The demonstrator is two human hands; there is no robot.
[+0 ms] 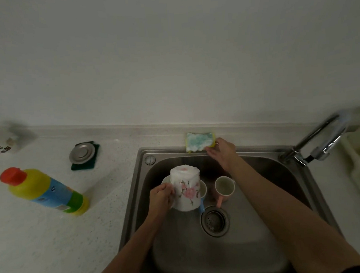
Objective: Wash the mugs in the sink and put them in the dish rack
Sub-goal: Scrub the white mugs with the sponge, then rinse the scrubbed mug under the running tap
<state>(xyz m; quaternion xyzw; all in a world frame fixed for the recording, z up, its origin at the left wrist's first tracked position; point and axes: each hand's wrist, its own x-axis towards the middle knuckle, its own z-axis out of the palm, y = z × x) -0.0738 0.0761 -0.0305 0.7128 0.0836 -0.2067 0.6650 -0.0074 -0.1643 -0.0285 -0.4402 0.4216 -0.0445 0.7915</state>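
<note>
**Steel sink set in a pale bench: one mug in hand, sponge at the back rim**

Speckled bench [55,236], sink [136,190] sunk into it. Nearest: bare basin floor, then the drain [214,220]. Left grip [160,197] closed round the flowered mug [186,190], held over the basin, base up and sudsy, mouth down. Behind it a blue-handled mug [203,189], mostly hidden; beside that a pink-handled mug [224,186], upright. Farther back: right grip [222,153] at the near right corner of the sponge [200,141], which lies lengthwise along the back rim. Pinching or only touching, cannot tell. The held mug sits left of and nearer than the sponge. Tap [319,141] at far right, blurred; the white shape past it may be the rack, hard to make out.
</note>
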